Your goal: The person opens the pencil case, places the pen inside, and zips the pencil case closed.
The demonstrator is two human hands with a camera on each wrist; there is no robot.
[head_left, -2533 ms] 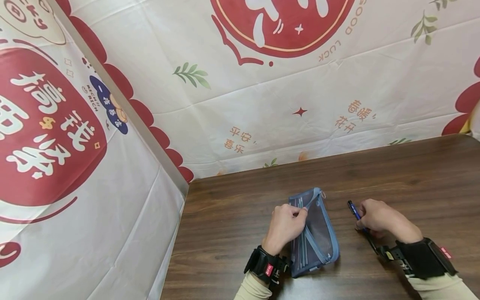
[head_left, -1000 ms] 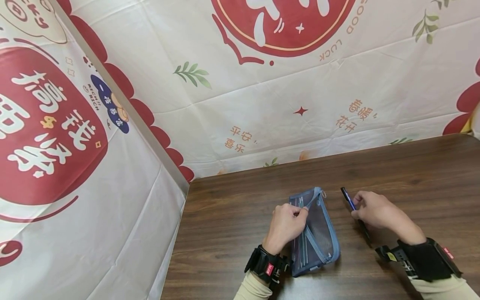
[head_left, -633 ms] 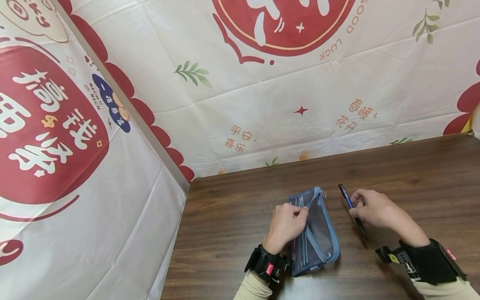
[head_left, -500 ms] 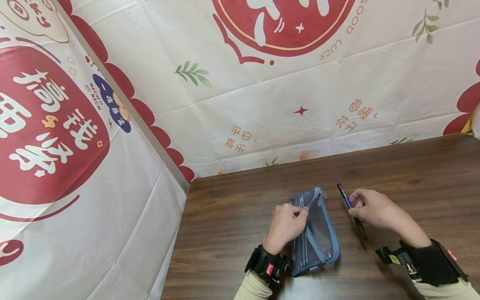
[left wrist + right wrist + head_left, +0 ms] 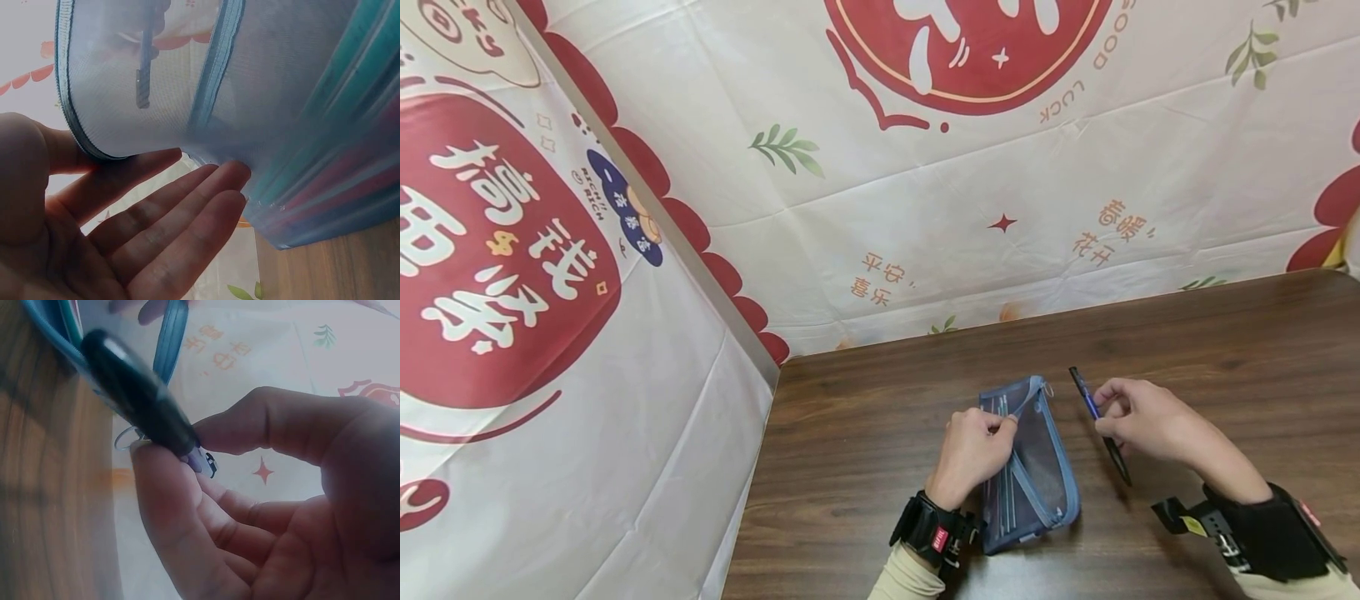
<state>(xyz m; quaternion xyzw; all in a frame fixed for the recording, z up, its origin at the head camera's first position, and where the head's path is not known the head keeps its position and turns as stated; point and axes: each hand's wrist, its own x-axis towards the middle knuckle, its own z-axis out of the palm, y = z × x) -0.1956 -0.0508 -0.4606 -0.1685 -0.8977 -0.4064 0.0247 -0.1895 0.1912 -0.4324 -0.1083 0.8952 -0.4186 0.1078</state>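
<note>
A blue mesh pencil case (image 5: 1047, 467) with a zipper rests on the table, its opening gaping. My left hand (image 5: 973, 450) pinches its upper edge between thumb and index finger; the other fingers (image 5: 187, 244) extend beneath that edge in the left wrist view. Teal and pink strips (image 5: 331, 81) show through the mesh. To the right of the case, my right hand (image 5: 1150, 421) pinches a blue-and-black pen (image 5: 1087, 400) between thumb and index finger. The pen slants above the tabletop, apart from the case. Its black end (image 5: 134, 390) points toward the right wrist camera.
The brown wooden table (image 5: 850, 467) runs beneath both hands. Behind it hangs a white printed cloth (image 5: 925, 200), and another cloth-covered panel (image 5: 647, 433) stands along the left side. A small metal ring (image 5: 1048, 389) hangs at the case's far corner.
My right hand has raised the pen off the table and shifted it left toward the pencil case. The left hand keeps its hold on the case's edge.
</note>
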